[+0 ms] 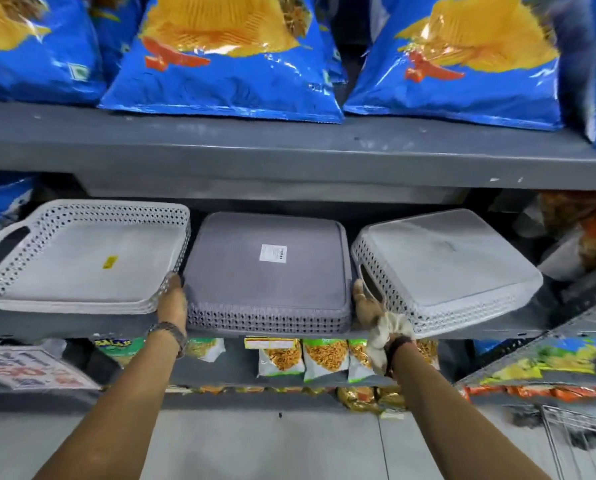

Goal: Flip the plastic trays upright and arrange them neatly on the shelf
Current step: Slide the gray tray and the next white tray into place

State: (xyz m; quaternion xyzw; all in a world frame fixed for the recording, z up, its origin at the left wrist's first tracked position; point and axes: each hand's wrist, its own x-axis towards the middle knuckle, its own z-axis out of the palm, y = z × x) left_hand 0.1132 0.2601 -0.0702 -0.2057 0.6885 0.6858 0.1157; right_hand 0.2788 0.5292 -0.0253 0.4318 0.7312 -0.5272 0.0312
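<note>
Three stacks of plastic trays sit side by side on the grey shelf (pixel 289 336). The left stack (pixel 78 258) is pale grey and upright, open side up, with a small yellow sticker (pixel 109 262) on its floor; the print on it is too blurred to read. The middle stack (pixel 267 271) is darker grey and upside down, a white label (pixel 273 253) on its base (there is print on it, but too small to make out). The right stack (pixel 442 265) is pale and also upside down, sitting at an angle, its near corner out past the shelf edge.

The left hand (pixel 172 301) is pushed into the narrow gap between the left and middle stacks, fingers hidden, so I cannot tell whether it is gripping. The right hand (pixel 367 303) sits in the gap between the middle and right stacks, flat against the middle stack's side, with a crumpled cloth (pixel 390 332) bunched at the wrist.

Above, three big blue chip bags (pixel 227 57) show fully. Below hang small snack packets (pixel 326 356); the sign (pixel 29 370) at lower left shows a blurred "50".
</note>
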